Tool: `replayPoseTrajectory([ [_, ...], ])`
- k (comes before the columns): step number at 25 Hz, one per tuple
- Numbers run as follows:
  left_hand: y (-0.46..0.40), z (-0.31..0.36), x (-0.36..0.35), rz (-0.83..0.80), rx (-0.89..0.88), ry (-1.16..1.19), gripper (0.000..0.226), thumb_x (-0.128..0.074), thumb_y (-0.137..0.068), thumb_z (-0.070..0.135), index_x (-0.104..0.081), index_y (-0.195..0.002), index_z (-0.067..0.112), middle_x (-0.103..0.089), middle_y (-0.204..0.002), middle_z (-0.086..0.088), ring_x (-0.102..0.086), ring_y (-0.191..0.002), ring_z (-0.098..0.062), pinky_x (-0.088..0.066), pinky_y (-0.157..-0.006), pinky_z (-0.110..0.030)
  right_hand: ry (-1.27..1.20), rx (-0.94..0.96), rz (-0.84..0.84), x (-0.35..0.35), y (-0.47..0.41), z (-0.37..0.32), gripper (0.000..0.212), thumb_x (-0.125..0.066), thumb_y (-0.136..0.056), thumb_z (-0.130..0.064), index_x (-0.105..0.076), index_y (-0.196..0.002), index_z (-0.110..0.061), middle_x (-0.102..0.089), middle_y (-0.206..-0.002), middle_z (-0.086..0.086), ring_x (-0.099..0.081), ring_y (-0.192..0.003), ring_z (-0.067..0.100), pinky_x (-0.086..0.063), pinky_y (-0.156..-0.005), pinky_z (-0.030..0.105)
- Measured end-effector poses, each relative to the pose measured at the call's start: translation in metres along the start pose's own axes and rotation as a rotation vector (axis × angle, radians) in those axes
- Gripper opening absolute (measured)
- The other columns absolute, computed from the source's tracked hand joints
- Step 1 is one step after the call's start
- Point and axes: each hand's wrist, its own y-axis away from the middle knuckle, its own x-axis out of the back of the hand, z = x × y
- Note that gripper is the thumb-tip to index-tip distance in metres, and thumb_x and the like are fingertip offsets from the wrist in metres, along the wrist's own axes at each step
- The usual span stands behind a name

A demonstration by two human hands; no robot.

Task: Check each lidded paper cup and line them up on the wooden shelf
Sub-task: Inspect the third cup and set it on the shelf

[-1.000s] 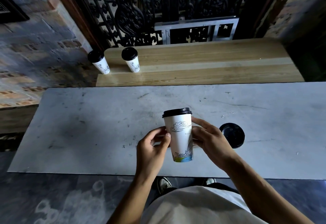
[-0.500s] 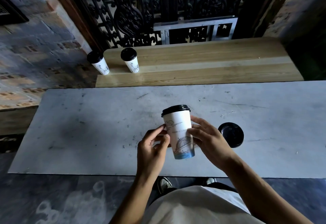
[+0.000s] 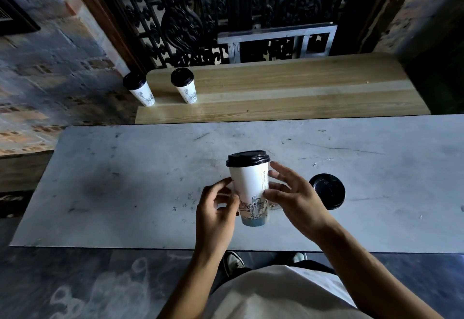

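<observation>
A white paper cup (image 3: pixel 249 185) with a black lid and line drawings is held upright above the grey table (image 3: pixel 125 180). My left hand (image 3: pixel 217 210) grips its lower left side with the fingertips. On the cup's right side my right hand (image 3: pixel 293 198) touches it, upper fingers spread. Another black-lidded cup (image 3: pixel 327 190) stands on the table just right of my right hand, seen from above. Two more lidded cups (image 3: pixel 139 89) (image 3: pixel 184 85) stand side by side at the left end of the wooden shelf (image 3: pixel 288 92).
The wooden shelf runs behind the table, with bare wood to the right of the two cups. A black ornate iron grille (image 3: pixel 200 12) rises behind the shelf. A brick wall (image 3: pixel 45 67) lies to the left. My shoes (image 3: pixel 233 263) show below the table's near edge.
The cup has been turned in my hands; a different part of its print now faces me. My right fingers have spread apart on it.
</observation>
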Motion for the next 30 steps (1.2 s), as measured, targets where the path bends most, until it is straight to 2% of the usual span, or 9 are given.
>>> replayPoseTrajectory([
  [2, 0.0, -0.001, 0.002, 0.014, -0.021, -0.02, 0.029, -0.066, -0.084, 0.017, -0.07, -0.111, 0.028, -0.074, -0.097, 0.0, -0.072, -0.085, -0.021, -0.064, -0.073, -0.047, 0.018, -0.018, -0.051, 0.001, -0.001, 0.002, 0.086, -0.085, -0.069, -0.018, -0.054, -0.148, -0.01, -0.073, -0.134, 0.011, -0.07, -0.123, 0.031, -0.05, -0.11, 0.053],
  [5, -0.002, -0.003, 0.004, 0.023, -0.036, -0.055, 0.037, -0.066, -0.087, 0.005, -0.072, -0.109, 0.034, -0.076, -0.099, 0.007, -0.073, -0.091, -0.015, -0.065, -0.076, -0.044, 0.019, 0.018, -0.115, -0.001, 0.0, 0.001, 0.055, -0.074, -0.081, -0.011, -0.067, -0.136, -0.012, -0.074, -0.13, 0.018, -0.068, -0.123, 0.036, -0.052, -0.105, 0.048],
  [10, 0.001, 0.001, 0.001, -0.011, 0.038, 0.03, 0.026, -0.072, -0.079, 0.043, -0.071, -0.105, 0.049, -0.079, -0.103, 0.018, -0.075, -0.096, -0.006, -0.061, -0.078, -0.024, -0.06, 0.018, -0.084, 0.002, 0.002, 0.003, 0.05, -0.071, -0.083, -0.002, -0.07, -0.129, -0.02, -0.071, -0.131, 0.01, -0.067, -0.122, 0.04, -0.055, -0.098, 0.046],
  [13, 0.002, 0.001, -0.001, -0.034, 0.04, 0.026, 0.033, -0.075, -0.076, 0.047, -0.07, -0.109, 0.045, -0.078, -0.108, 0.018, -0.074, -0.101, -0.004, -0.058, -0.074, -0.016, -0.049, 0.011, -0.071, 0.002, 0.004, 0.002, 0.053, -0.077, -0.081, 0.0, -0.068, -0.129, -0.02, -0.073, -0.127, 0.007, -0.071, -0.119, 0.037, -0.058, -0.096, 0.044],
  [17, 0.0, 0.001, -0.007, -0.036, 0.084, -0.002, 0.046, -0.069, -0.078, 0.044, -0.071, -0.122, 0.031, -0.079, -0.106, 0.007, -0.075, -0.099, -0.019, -0.065, -0.075, -0.043, 0.062, -0.056, -0.058, 0.002, 0.005, -0.006, 0.063, -0.079, -0.086, 0.004, -0.056, -0.142, -0.012, -0.078, -0.12, 0.017, -0.073, -0.117, 0.029, -0.054, -0.106, 0.05],
  [20, -0.005, 0.002, -0.012, -0.018, 0.092, -0.04, 0.041, -0.066, -0.083, 0.033, -0.072, -0.123, 0.026, -0.077, -0.102, 0.001, -0.073, -0.094, -0.029, -0.064, -0.075, -0.055, 0.175, -0.009, -0.141, 0.003, 0.003, -0.018, 0.046, -0.073, -0.092, 0.002, -0.065, -0.136, -0.007, -0.077, -0.124, 0.016, -0.073, -0.118, 0.027, -0.057, -0.104, 0.043],
  [25, -0.02, 0.013, -0.026, -0.015, 0.093, -0.091, 0.042, -0.066, -0.087, 0.028, -0.069, -0.128, 0.032, -0.077, -0.104, 0.003, -0.074, -0.094, -0.02, -0.063, -0.083, -0.052, 0.405, 0.034, -0.209, 0.01, -0.016, -0.04, 0.025, -0.07, -0.097, -0.007, -0.076, -0.121, -0.013, -0.083, -0.113, -0.001, -0.077, -0.109, 0.015, -0.06, -0.097, 0.029],
  [28, -0.046, 0.021, -0.039, -0.039, 0.09, -0.121, 0.049, -0.067, -0.081, 0.029, -0.066, -0.13, 0.034, -0.077, -0.1, 0.007, -0.074, -0.095, -0.017, -0.062, -0.087, -0.051, 0.572, 0.028, -0.236, 0.018, -0.054, -0.055, 0.035, -0.081, -0.089, -0.017, -0.071, -0.122, -0.018, -0.082, -0.113, -0.002, -0.078, -0.104, 0.013, -0.061, -0.097, 0.041],
  [30, -0.072, 0.022, -0.048, -0.082, 0.08, -0.141, 0.053, -0.069, -0.08, 0.026, -0.061, -0.13, 0.039, -0.076, -0.099, 0.017, -0.073, -0.097, -0.007, -0.062, -0.089, -0.046, 0.692, 0.029, -0.206, 0.021, -0.088, -0.066, 0.05, -0.089, -0.08, -0.023, -0.066, -0.124, -0.019, -0.079, -0.114, -0.003, -0.077, -0.1, 0.013, -0.061, -0.095, 0.047],
])
